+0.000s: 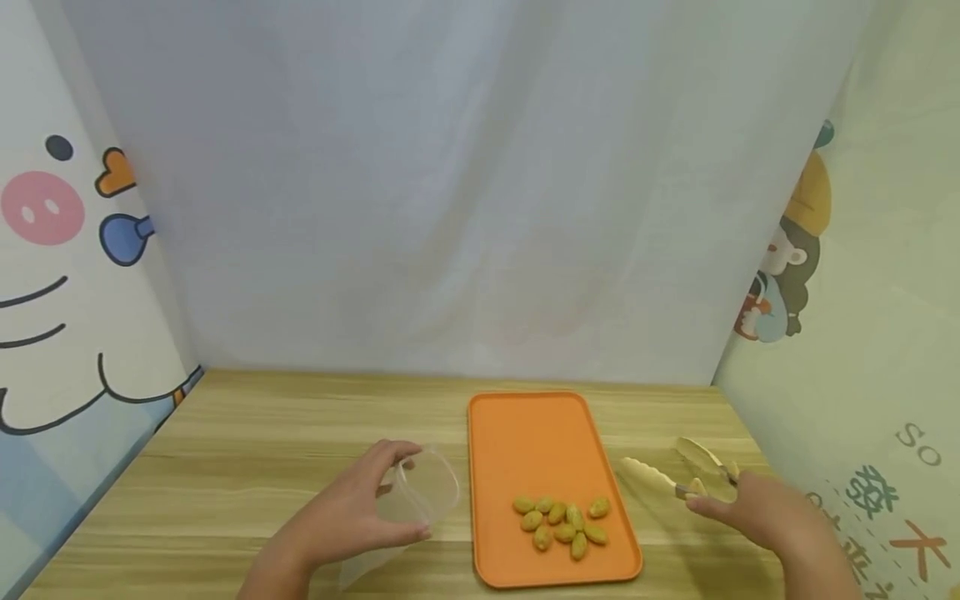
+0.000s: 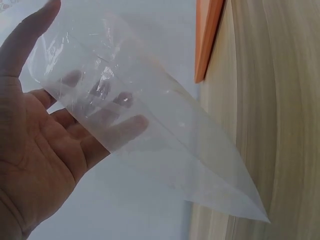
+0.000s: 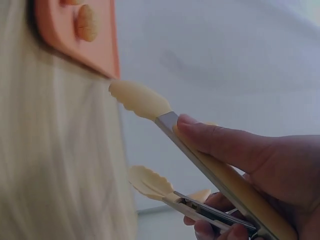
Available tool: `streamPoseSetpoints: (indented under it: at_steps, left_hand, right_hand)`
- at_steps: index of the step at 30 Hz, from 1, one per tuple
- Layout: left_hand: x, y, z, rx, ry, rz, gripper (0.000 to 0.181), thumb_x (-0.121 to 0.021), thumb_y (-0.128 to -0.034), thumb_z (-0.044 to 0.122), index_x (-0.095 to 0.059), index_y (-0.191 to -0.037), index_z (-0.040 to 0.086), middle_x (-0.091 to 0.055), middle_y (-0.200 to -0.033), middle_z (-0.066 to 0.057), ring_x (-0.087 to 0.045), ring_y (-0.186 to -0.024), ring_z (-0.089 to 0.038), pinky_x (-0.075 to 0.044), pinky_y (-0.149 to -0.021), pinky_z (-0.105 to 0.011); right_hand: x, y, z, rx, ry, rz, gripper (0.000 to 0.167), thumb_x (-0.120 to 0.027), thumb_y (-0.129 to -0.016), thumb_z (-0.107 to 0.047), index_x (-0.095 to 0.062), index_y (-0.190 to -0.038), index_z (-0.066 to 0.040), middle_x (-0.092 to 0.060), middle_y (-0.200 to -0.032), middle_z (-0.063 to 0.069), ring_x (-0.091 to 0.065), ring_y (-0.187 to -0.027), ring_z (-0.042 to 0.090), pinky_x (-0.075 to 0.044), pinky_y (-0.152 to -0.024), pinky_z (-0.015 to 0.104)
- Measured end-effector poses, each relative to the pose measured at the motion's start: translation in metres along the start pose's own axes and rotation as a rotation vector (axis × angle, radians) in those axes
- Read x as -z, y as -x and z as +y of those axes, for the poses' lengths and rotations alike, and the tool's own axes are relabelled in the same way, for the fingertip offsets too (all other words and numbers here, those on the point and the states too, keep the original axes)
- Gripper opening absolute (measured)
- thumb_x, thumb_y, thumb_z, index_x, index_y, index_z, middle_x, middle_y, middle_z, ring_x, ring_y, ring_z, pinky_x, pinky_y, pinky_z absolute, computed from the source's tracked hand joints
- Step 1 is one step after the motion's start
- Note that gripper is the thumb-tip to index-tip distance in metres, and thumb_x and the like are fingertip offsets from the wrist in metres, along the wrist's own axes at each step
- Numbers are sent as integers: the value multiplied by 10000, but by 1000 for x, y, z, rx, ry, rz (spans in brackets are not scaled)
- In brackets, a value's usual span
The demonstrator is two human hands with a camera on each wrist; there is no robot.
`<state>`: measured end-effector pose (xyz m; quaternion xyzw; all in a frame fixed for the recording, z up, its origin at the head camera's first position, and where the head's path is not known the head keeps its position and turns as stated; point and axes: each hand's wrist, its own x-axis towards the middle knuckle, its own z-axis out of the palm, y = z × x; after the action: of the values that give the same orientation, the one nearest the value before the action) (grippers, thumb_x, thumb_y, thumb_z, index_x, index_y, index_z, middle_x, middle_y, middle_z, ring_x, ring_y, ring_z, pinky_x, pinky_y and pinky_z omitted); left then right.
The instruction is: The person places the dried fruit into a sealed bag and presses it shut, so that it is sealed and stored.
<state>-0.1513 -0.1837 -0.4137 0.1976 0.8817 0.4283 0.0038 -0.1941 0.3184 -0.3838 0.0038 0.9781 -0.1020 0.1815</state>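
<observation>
A clear plastic bag (image 1: 431, 492) (image 2: 165, 130) is held by my left hand (image 1: 352, 517) (image 2: 45, 150), thumb on one side and fingers behind the film, its mouth spread wide. My right hand (image 1: 772, 508) (image 3: 260, 165) grips cream-tipped metal tongs (image 1: 652, 477) (image 3: 142, 100) by the handles, with the two tips apart and nothing between them. Between the hands lies an orange tray (image 1: 536, 442) (image 2: 206, 35) (image 3: 60, 30), with several yellow-green oval fruits (image 1: 565, 532) (image 3: 87, 23) gathered on its near part. The tong tips are just right of the tray.
The wooden table (image 1: 300, 425) (image 2: 280, 100) (image 3: 65, 140) runs back to a pale hanging curtain (image 1: 450, 208). Printed cloth walls stand on the left (image 1: 67, 308) and right (image 1: 862, 350), the right one close beside my right arm.
</observation>
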Motion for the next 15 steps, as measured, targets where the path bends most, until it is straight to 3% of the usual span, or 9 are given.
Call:
streamPoseSetpoints:
  at_steps: [7,15]
  left_hand:
    - [-4,1,-2,16,16,-24,923,-833,-673,581,-414,-1419,235,-480,-1341,43,-490,-1252,-141,-485,-1008,-364]
    - [-3,2,-3,27,-27,-29,830,-814,-731,544,-381,-1421,386,-481,-1412,69,-514,-1248,-131,-452,-1047,-406]
  right_hand:
    - [10,13,-7,37,-18,63,1182,-501,-800,-813,-361,-1354,222,-475,-1321,407,-544,-1114,540,-488,-780,580]
    - [8,25,-27,132,3,181,1135,-553,-723,-848,-451,-1367,81,-563,-1289,286,-614,-1045,409,-511,-734,531]
